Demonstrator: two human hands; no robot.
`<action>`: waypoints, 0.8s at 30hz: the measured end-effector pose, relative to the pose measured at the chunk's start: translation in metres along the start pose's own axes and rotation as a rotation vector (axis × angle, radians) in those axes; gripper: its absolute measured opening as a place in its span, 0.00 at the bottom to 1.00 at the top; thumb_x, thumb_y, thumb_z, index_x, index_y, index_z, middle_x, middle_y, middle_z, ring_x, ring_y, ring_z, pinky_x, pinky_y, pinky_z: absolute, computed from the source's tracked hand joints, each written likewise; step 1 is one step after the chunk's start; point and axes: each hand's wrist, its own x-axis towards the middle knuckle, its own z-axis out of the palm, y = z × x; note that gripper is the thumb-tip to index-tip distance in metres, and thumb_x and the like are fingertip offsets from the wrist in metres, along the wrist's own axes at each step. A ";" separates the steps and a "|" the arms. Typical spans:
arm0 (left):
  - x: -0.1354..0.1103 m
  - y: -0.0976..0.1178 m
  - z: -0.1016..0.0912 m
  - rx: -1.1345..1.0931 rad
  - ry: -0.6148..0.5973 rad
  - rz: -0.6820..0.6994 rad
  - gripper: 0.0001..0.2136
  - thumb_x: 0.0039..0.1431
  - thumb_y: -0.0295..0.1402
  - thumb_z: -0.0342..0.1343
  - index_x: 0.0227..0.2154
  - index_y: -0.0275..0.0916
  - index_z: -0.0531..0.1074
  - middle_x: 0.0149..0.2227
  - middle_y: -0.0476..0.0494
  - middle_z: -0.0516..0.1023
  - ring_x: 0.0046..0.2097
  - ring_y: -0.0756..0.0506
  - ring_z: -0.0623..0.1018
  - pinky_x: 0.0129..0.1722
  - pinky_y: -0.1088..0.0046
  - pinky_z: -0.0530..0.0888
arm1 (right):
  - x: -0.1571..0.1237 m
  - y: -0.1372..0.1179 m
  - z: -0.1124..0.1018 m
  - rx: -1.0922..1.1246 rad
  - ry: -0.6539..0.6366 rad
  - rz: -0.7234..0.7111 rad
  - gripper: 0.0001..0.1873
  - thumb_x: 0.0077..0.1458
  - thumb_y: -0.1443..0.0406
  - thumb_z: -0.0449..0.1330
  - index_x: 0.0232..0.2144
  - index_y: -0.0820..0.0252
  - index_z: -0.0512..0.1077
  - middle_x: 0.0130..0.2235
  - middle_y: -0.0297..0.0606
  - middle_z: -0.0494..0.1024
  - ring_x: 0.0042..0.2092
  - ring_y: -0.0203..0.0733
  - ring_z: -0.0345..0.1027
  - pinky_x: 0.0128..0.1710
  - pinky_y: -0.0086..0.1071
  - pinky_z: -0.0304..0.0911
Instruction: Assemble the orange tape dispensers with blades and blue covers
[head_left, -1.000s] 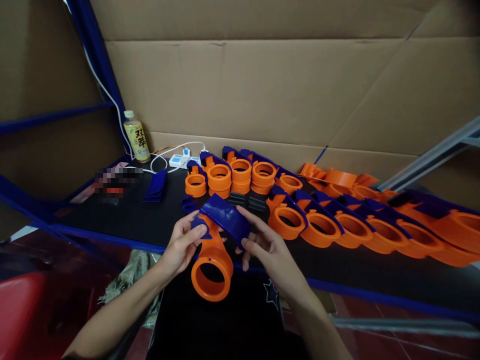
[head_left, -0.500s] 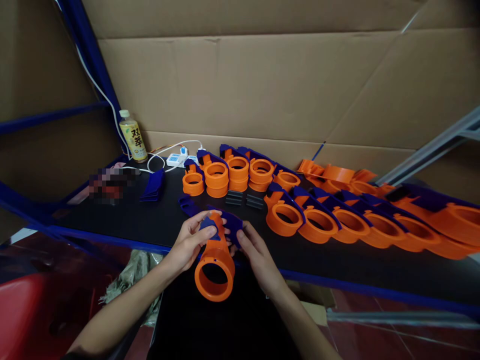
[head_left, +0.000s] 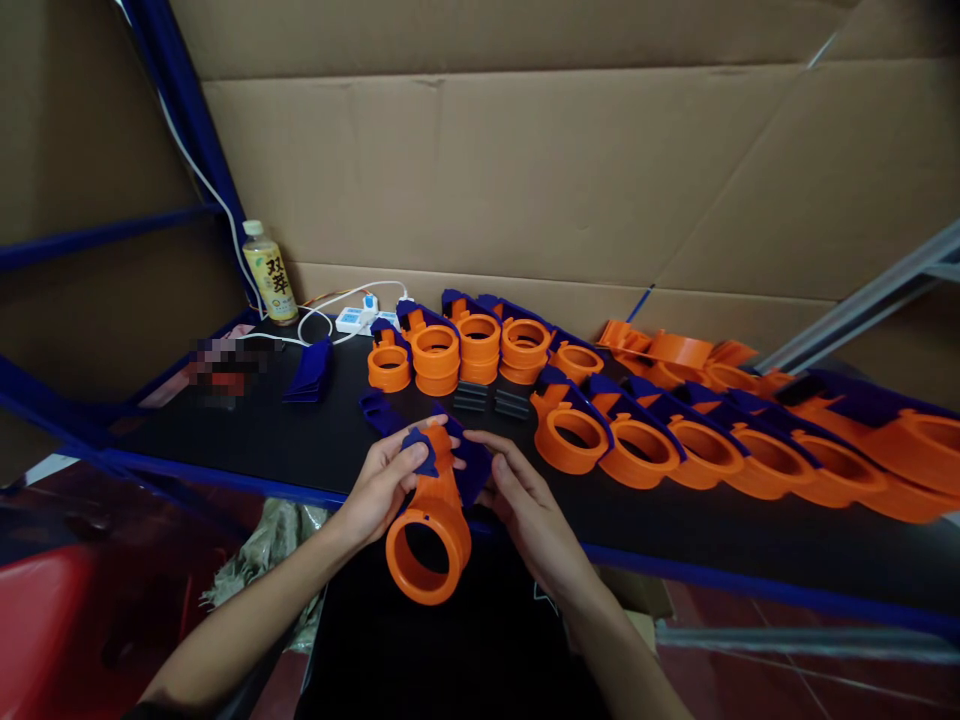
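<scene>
My left hand (head_left: 386,478) is closed around the neck of an orange tape dispenser (head_left: 429,550), its thumb pressing on a small blue piece (head_left: 421,450). The dispenser's round ring points down towards me. Along its right side stands a dark blue plate (head_left: 474,472), partly hidden by my fingers. My right hand (head_left: 525,500) is beside the plate's right edge, index finger stretched out and thumb apart from it. Whether its lower fingers touch the plate, I cannot tell. Just behind my left hand lies another blue part (head_left: 375,410) on the black tabletop (head_left: 225,445).
Rows of orange and blue tape dispensers (head_left: 637,450) stand at the centre and right. Two dark ribbed pieces (head_left: 471,397) lie before them. Blue plates (head_left: 309,372), a power strip (head_left: 358,320) and a drink bottle (head_left: 270,275) are at left. Cardboard (head_left: 525,170) walls the back.
My right hand has loosened from the blue plate, its index finger now stretched towards the plate's top. The plate has tilted and shifted closer against the dispenser. My left hand keeps its hold.
</scene>
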 end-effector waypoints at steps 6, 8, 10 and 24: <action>0.001 0.000 0.003 -0.067 0.084 -0.034 0.30 0.59 0.44 0.61 0.61 0.37 0.66 0.47 0.33 0.82 0.43 0.38 0.84 0.42 0.65 0.79 | -0.005 -0.011 -0.005 -0.059 -0.018 -0.041 0.23 0.59 0.62 0.62 0.57 0.44 0.69 0.60 0.35 0.71 0.58 0.45 0.67 0.54 0.37 0.68; 0.002 0.001 0.003 -0.115 0.116 -0.044 0.30 0.60 0.46 0.60 0.62 0.37 0.66 0.47 0.33 0.82 0.43 0.38 0.84 0.43 0.62 0.80 | -0.010 -0.018 -0.008 -0.156 -0.052 -0.091 0.28 0.58 0.65 0.61 0.61 0.43 0.65 0.63 0.35 0.68 0.62 0.46 0.64 0.60 0.41 0.63; 0.003 0.002 0.003 -0.152 0.153 -0.061 0.31 0.60 0.48 0.59 0.61 0.36 0.66 0.47 0.33 0.82 0.42 0.37 0.84 0.43 0.60 0.80 | -0.014 -0.024 -0.011 -0.321 -0.093 -0.158 0.33 0.58 0.66 0.60 0.64 0.42 0.61 0.66 0.35 0.64 0.65 0.48 0.59 0.65 0.46 0.56; 0.001 0.001 0.004 -0.069 0.182 0.067 0.28 0.58 0.41 0.64 0.60 0.39 0.68 0.47 0.37 0.82 0.41 0.42 0.84 0.43 0.67 0.80 | -0.016 -0.014 -0.006 -0.841 -0.072 -0.298 0.25 0.66 0.60 0.55 0.64 0.38 0.63 0.66 0.34 0.63 0.66 0.47 0.57 0.65 0.48 0.55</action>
